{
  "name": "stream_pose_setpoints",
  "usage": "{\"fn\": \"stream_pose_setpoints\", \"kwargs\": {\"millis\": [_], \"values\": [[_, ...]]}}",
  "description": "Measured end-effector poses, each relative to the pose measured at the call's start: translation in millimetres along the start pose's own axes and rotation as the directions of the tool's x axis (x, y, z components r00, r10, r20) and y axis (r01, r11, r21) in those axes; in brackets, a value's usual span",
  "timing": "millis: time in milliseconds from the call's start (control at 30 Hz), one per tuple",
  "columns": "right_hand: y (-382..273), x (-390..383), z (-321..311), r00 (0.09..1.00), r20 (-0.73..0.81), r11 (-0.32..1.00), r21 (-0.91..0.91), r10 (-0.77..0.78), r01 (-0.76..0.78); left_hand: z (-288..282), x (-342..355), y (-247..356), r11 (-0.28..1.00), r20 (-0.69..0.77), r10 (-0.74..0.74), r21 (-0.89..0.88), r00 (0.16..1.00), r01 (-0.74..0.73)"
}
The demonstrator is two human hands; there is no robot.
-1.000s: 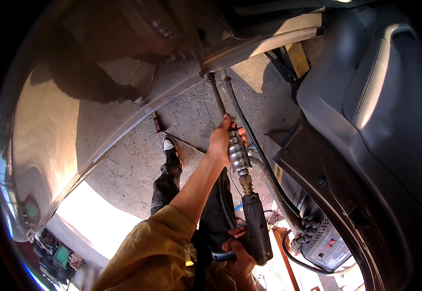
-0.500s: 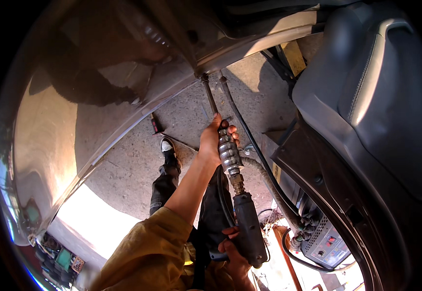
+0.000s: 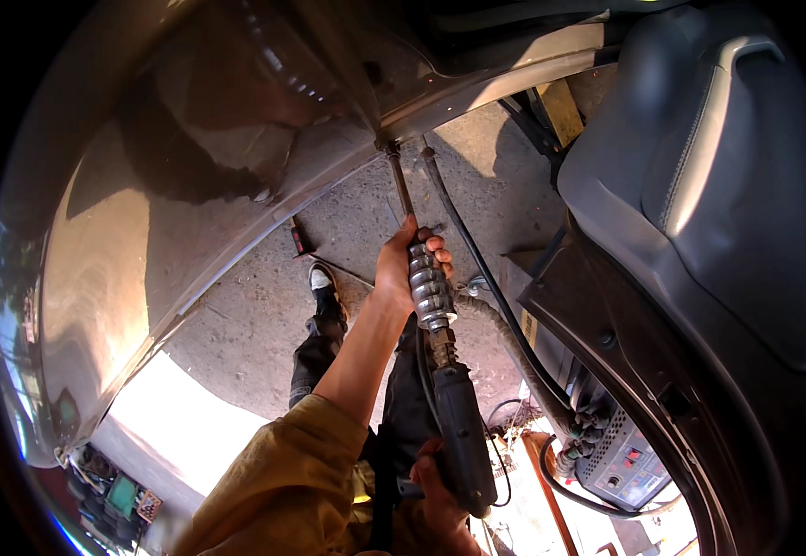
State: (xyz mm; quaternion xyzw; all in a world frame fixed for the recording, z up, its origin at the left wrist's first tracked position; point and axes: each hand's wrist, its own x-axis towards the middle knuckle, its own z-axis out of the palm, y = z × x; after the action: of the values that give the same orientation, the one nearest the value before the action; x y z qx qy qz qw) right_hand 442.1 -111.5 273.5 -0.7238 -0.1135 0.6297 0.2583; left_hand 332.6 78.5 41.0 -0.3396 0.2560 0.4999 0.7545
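Note:
A slide hammer dent puller point(image 3: 463, 435) reaches from my waist up to the lower edge of a glossy dark car panel point(image 3: 236, 111), where its rod tip touches or nearly touches. My left hand point(image 3: 397, 266) is closed around the upper end of its ribbed metal weight point(image 3: 432, 287), thumb lying along the thin rod. Lower down, my right hand point(image 3: 440, 491) holds the black handle from its left side; part of that hand is hidden behind the handle. A black cable point(image 3: 463, 227) with an end near the panel edge runs down beside the tool.
An open car door point(image 3: 699, 232) with grey trim fills the right side. Below it stands a grey machine with a control panel point(image 3: 625, 468) and thick cables. A small red-and-black object point(image 3: 300, 243) lies on the concrete floor near my shoe point(image 3: 323, 281).
The puller's handle and weight have swung slightly left, both hands moving with them. The rod tip stays at about the same spot on the panel edge.

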Motion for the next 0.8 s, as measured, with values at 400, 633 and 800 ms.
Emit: {"fn": "stream_pose_setpoints", "kwargs": {"millis": [400, 633, 800], "values": [[-5.4, 2.7, 1.7, 0.995, -0.02, 0.995, -0.035, -0.096, 0.095, 13.6, 7.5, 4.2, 0.994, -0.099, 0.002, 0.105, 0.995, 0.008], [-8.2, 1.7, 1.0, 0.984, 0.063, 0.984, -0.06, -0.165, 0.169, 0.3, 90.9, 89.8, 0.967, -0.123, 0.07, 0.251, 0.99, -0.037], [-17.1, 4.5, 0.0, 0.991, -0.039, 0.992, -0.027, -0.127, 0.126, 13.6, 20.9, 4.8, 0.975, -0.144, 0.141, 0.191, 0.979, -0.112]]}}
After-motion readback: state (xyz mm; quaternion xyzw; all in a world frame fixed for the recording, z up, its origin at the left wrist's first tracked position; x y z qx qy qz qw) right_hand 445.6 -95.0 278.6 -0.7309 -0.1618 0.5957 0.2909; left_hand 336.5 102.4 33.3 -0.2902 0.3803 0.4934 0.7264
